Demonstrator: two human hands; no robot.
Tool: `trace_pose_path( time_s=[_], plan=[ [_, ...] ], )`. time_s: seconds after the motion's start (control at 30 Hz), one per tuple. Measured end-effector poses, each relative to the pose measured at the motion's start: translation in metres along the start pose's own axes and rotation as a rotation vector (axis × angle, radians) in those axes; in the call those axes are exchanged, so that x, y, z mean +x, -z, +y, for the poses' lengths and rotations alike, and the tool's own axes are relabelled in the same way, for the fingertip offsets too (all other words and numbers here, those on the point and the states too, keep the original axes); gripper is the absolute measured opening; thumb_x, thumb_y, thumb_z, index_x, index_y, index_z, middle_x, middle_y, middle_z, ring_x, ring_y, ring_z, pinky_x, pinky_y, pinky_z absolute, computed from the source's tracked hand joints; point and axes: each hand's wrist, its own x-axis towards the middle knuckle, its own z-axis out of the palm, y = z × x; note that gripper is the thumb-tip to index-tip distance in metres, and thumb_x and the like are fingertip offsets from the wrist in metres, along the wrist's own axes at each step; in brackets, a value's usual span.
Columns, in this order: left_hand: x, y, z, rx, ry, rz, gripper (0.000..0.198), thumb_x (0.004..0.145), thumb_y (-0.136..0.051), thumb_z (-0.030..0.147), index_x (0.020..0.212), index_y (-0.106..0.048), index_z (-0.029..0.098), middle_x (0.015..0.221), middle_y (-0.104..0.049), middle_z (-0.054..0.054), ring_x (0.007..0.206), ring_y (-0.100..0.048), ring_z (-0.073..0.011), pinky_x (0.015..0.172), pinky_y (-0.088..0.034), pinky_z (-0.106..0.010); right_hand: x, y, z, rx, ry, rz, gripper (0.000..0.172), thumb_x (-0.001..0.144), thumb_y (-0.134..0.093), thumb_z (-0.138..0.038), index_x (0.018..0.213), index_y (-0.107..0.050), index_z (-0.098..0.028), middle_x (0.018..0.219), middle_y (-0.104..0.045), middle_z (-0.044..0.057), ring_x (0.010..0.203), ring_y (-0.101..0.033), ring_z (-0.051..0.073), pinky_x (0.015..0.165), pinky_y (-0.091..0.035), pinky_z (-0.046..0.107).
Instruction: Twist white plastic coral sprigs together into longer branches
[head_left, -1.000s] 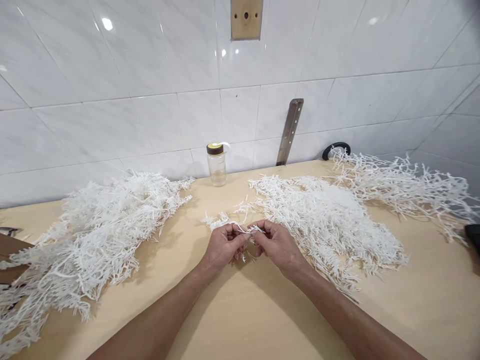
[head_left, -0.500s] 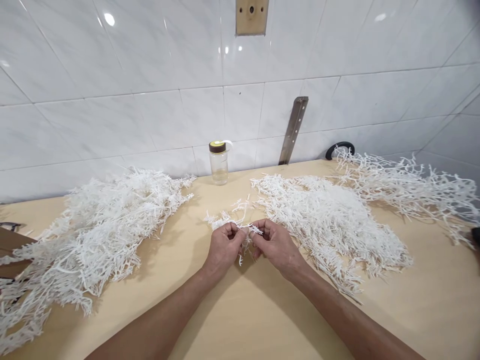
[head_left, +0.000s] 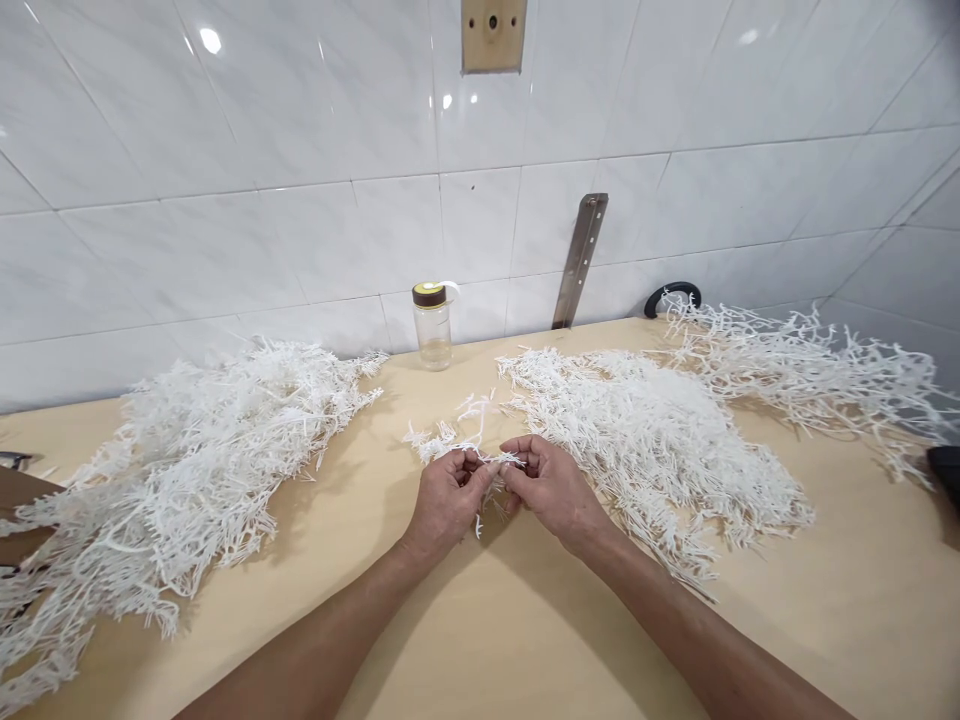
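Observation:
Between my two hands is a thin white branching strand (head_left: pixel 513 459), like a plastic twig with small forked tips. My left hand (head_left: pixel 448 498) pinches it between thumb and fingers. From the other side my right hand (head_left: pixel 553 487) pinches it too, the thumb tips almost meeting. Just beyond my fingers lies a small cluster of the same white twigs (head_left: pixel 437 441) on the table. A large heap of white twigs (head_left: pixel 225 450) spreads to the left. Close to my right hand is another dense pile (head_left: pixel 652 440).
A clear bottle (head_left: pixel 433 335) with a brown and yellow lid stands by the tiled wall. A metal strip (head_left: pixel 579 265) leans there. Larger white branches (head_left: pixel 810 360) lie at far right near a black curved handle (head_left: pixel 673 290). A brown box (head_left: pixel 26 495) sits at the left edge.
The view has shifted slightly, so the wall and piles sit a little further left. My hands keep nearly the same pinch on the white twig.

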Motion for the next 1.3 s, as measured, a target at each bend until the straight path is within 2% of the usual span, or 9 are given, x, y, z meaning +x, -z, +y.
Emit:
trace_pose_path(
  time_s=[0.2, 0.3, 0.4, 0.53, 0.7, 0.87, 1.03, 1.13, 1.3],
  plan=[
    [0.003, 0.006, -0.002, 0.063, -0.042, -0.145, 0.030, 0.078, -0.068, 0.043, 0.085, -0.068, 0.013, 0.064, -0.063, -0.001, 0.053, -0.053, -0.0101, 0.049, -0.041, -0.020, -0.002, 0.002, -0.002, -0.062, 0.036, 0.009, 0.035, 0.074, -0.062, -0.026, 0.108, -0.055, -0.018, 0.073, -0.064, 0.000, 0.057, -0.063, 0.015, 0.057, -0.053, 0.030],
    [0.005, 0.007, -0.001, 0.035, 0.007, -0.123, 0.032, 0.074, -0.072, 0.044, 0.077, -0.064, 0.014, 0.059, -0.061, 0.000, 0.050, -0.053, -0.0099, 0.047, -0.041, -0.020, -0.002, 0.001, 0.001, -0.070, 0.061, -0.027, 0.037, 0.076, -0.063, -0.030, 0.110, -0.054, -0.019, 0.078, -0.064, 0.001, 0.061, -0.063, 0.016, 0.058, -0.053, 0.030],
    [0.006, 0.009, 0.003, 0.020, 0.106, -0.098, 0.036, 0.073, -0.071, 0.048, 0.067, -0.057, 0.016, 0.048, -0.054, 0.003, 0.040, -0.046, -0.0079, 0.040, -0.035, -0.019, -0.003, 0.000, 0.002, -0.063, 0.092, -0.062, 0.039, 0.078, -0.064, -0.032, 0.112, -0.053, -0.019, 0.078, -0.063, 0.000, 0.061, -0.063, 0.015, 0.057, -0.053, 0.030],
    [0.006, 0.011, 0.008, -0.024, 0.174, -0.079, 0.039, 0.073, -0.070, 0.052, 0.067, -0.054, 0.016, 0.044, -0.050, 0.005, 0.034, -0.039, -0.0058, 0.036, -0.028, -0.018, -0.004, -0.001, -0.002, 0.000, 0.079, -0.076, 0.037, 0.078, -0.063, -0.030, 0.110, -0.050, -0.018, 0.077, -0.062, -0.002, 0.056, -0.063, 0.013, 0.056, -0.053, 0.028],
    [0.007, 0.010, 0.008, -0.062, 0.188, -0.044, 0.040, 0.071, -0.070, 0.053, 0.068, -0.053, 0.017, 0.043, -0.048, 0.006, 0.035, -0.035, -0.0052, 0.038, -0.028, -0.019, -0.004, -0.004, -0.005, 0.047, 0.019, -0.082, 0.035, 0.078, -0.064, -0.030, 0.106, -0.049, -0.018, 0.072, -0.063, -0.003, 0.050, -0.063, 0.013, 0.053, -0.051, 0.027],
    [0.008, 0.009, 0.005, -0.026, 0.167, -0.004, 0.038, 0.073, -0.068, 0.051, 0.065, -0.052, 0.017, 0.043, -0.048, 0.006, 0.038, -0.038, -0.0066, 0.041, -0.030, -0.020, -0.004, -0.004, -0.005, 0.030, 0.010, -0.105, 0.033, 0.078, -0.064, -0.032, 0.104, -0.051, -0.018, 0.074, -0.064, -0.002, 0.054, -0.062, 0.013, 0.054, -0.053, 0.027],
    [0.008, 0.008, 0.005, 0.037, 0.128, -0.001, 0.035, 0.076, -0.063, 0.049, 0.064, -0.051, 0.018, 0.046, -0.047, 0.005, 0.042, -0.041, -0.0082, 0.043, -0.032, -0.021, -0.005, 0.008, -0.012, -0.153, 0.139, -0.008, 0.032, 0.079, -0.065, -0.039, 0.101, -0.060, -0.017, 0.093, -0.067, 0.008, 0.083, -0.066, 0.021, 0.060, -0.056, 0.029],
    [0.006, 0.005, 0.004, 0.115, 0.068, -0.014, 0.032, 0.079, -0.060, 0.045, 0.065, -0.050, 0.018, 0.048, -0.047, 0.005, 0.044, -0.041, -0.0088, 0.044, -0.032, -0.022, -0.004, 0.016, -0.016, -0.217, 0.175, 0.017, 0.031, 0.084, -0.060, -0.045, 0.097, -0.064, -0.017, 0.092, -0.068, 0.007, 0.074, -0.066, 0.018, 0.063, -0.056, 0.031],
    [0.001, 0.000, 0.001, 0.178, -0.013, -0.025, 0.033, 0.081, -0.057, 0.045, 0.063, -0.047, 0.019, 0.049, -0.043, 0.006, 0.046, -0.040, -0.0092, 0.047, -0.031, -0.022, -0.002, 0.017, -0.012, -0.244, 0.173, -0.045, 0.026, 0.086, -0.058, -0.043, 0.086, -0.067, -0.018, 0.083, -0.069, 0.005, 0.076, -0.066, 0.019, 0.064, -0.057, 0.030]
  ],
)
